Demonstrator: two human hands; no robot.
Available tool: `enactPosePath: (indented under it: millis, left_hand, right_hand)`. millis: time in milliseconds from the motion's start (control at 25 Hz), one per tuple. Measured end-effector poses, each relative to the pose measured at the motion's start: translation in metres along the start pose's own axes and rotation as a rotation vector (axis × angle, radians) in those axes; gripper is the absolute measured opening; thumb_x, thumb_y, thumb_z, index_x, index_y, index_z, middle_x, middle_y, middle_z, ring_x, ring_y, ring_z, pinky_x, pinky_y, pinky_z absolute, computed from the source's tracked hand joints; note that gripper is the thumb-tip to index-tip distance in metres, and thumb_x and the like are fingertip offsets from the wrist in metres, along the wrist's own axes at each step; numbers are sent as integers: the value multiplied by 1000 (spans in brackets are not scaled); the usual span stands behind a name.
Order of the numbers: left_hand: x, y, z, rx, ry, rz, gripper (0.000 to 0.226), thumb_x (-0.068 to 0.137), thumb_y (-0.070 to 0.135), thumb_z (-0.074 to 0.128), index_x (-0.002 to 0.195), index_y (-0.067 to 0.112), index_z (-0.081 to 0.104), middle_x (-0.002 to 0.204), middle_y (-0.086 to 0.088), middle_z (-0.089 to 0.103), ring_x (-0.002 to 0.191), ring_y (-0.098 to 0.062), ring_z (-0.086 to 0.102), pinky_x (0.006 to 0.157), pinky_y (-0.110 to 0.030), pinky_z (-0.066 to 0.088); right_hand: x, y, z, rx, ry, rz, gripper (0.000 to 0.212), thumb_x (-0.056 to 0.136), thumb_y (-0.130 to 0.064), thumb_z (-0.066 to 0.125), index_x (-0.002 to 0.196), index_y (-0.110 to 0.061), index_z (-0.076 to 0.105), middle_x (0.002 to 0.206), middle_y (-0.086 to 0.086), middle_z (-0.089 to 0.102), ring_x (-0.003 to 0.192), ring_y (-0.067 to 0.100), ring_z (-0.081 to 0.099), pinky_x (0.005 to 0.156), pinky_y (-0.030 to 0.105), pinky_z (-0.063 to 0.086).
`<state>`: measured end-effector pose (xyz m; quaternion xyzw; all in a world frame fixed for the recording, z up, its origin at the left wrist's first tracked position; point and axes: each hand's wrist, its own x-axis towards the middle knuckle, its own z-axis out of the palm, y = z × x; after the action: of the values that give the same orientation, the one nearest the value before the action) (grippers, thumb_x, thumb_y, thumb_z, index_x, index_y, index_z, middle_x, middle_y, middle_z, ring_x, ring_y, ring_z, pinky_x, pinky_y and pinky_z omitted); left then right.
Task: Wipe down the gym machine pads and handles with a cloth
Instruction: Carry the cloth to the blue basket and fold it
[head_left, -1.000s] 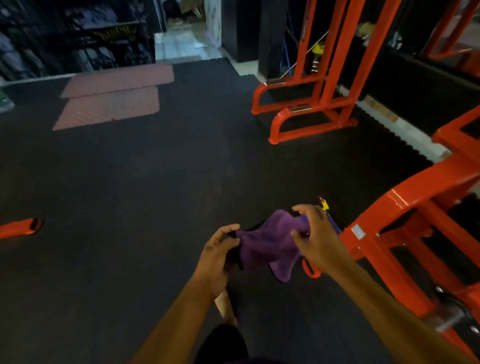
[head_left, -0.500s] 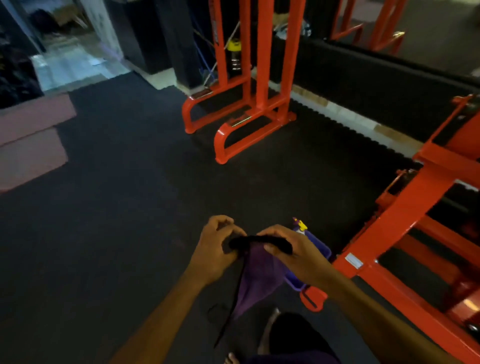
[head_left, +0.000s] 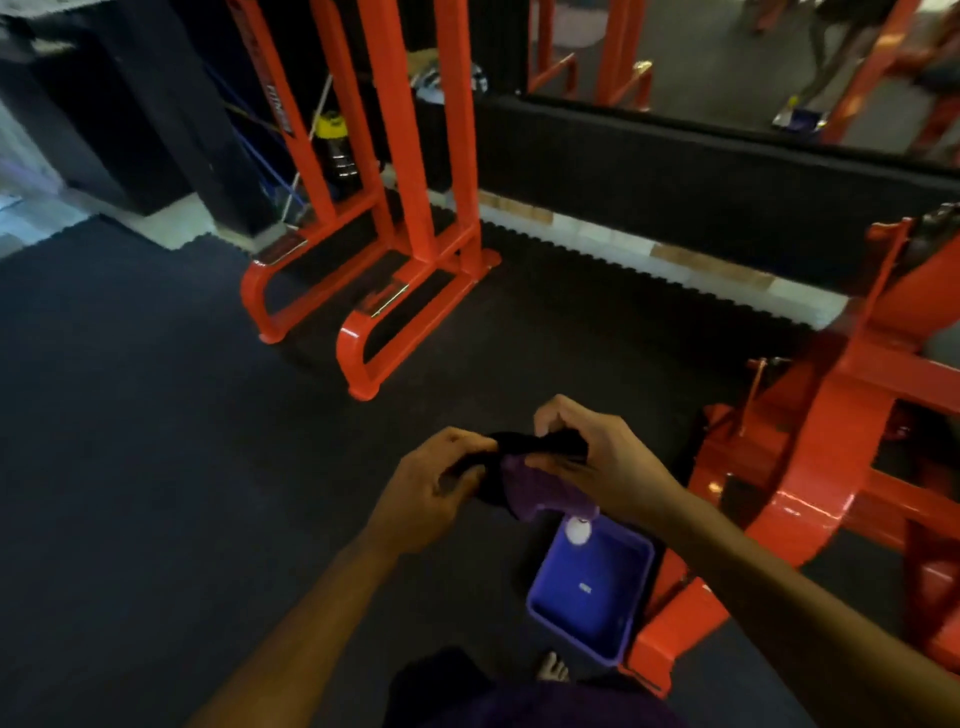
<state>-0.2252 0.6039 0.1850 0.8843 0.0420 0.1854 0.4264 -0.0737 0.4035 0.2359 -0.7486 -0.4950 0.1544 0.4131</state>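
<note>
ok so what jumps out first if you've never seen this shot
The bright orange frame standing at upper centre on the dark floor, with another orange machine filling the right edge. Low in the middle, the left hand and right hand both grip a bunched purple cloth. Just beneath them a blue tray sits on the floor against the right machine's base.
</note>
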Motion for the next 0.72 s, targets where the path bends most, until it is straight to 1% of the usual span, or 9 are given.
enactPosePath:
  millis: [80,160,280,360,440,520,600,680,720]
  left_hand:
    - [40,-9,4,-63,-29,15,34,86,35,77,114,16,73,110,7,67,101,-8,66,86,-24,53]
    - [78,-18,5,-35,-13,115,32,83,41,78,99,14,73,98,10,64,87,-3,62,76,-23,50]
    - [136,-45,-19,-132,-72,208,24,82,32,85,88,16,68,92,11,63,84,-7,63,74,-22,49]
    - [167,-59,-41,-215,-175,235,28,79,33,88,84,17,65,92,9,66,85,-13,67,74,-31,54]
    - [192,-63,-55,-234,-270,277,32,76,39,86,80,19,62,92,9,68,86,-11,68,75,-37,55]
    - [211,-59,-60,-213,-349,319,34,75,33,89,79,21,58,91,10,68,85,-8,66,74,-35,54]
    - [225,-51,-67,-254,-401,325,37,74,22,92,78,25,55,90,9,67,85,-10,65,75,-34,52]
    - [237,-43,-73,-419,-488,250,39,74,16,92,84,30,57,94,9,67,90,-13,65,81,-33,53]
    - [240,-42,-74,-557,-554,180,42,74,12,90,94,32,60,99,10,67,95,-13,66,84,-31,54]
  right_hand:
    - [31,-9,-15,-104,31,-104,14,93,-25,71,101,-24,60,95,-14,61,87,6,62,74,22,49]
    - [57,-11,-27,-242,17,-182,11,95,-26,69,102,-18,66,99,-9,62,91,5,60,78,19,47]
    - [82,-7,-53,-440,56,3,19,88,-38,75,94,-21,68,92,-9,59,81,5,57,70,25,50]
    - [82,-9,-65,-539,75,177,22,84,-42,78,92,-24,68,92,-11,58,82,3,58,70,31,54]
    - [80,-18,-65,-565,109,279,20,84,-40,78,91,-24,68,92,-12,58,83,3,58,70,33,55]
    - [80,-27,-58,-539,223,293,19,81,-35,81,87,-22,68,89,-10,59,79,6,59,68,35,54]
    - [76,-33,-47,-524,393,297,21,77,-27,86,84,-20,67,86,-9,61,75,9,61,65,35,53]
    - [70,-43,-35,-446,599,338,24,77,-18,87,83,-22,63,85,-11,62,78,9,62,67,31,53]
    - [70,-53,-30,-398,687,339,26,78,-14,86,83,-23,61,85,-12,62,79,8,62,69,28,53]
